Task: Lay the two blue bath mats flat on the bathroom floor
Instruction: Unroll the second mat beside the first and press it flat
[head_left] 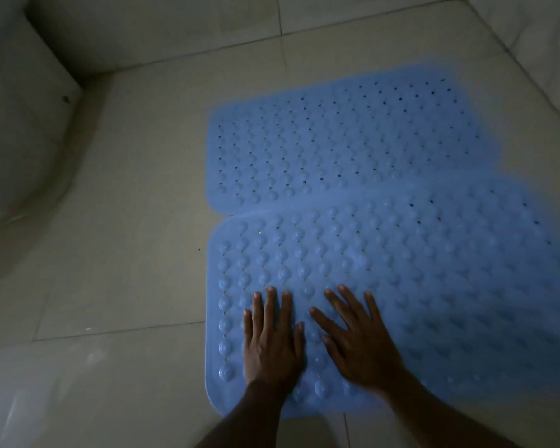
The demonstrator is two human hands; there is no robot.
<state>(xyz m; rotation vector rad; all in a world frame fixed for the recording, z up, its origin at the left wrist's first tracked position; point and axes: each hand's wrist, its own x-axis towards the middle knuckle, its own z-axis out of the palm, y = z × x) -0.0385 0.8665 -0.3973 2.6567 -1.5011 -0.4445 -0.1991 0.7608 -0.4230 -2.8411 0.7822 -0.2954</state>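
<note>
Both hands (274, 342) (358, 345) flat, splayed, on nr mat (417, 270).

bare tiled floor (136, 253) left of mats, toilet base (17, 130) blocking far left

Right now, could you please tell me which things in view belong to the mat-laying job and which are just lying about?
Job:
- near mat
- far mat
- left hand and right hand, both pressed flat on the near mat
- floor

Just there:
- white fixture at the left, likely a toilet
- wall
</note>
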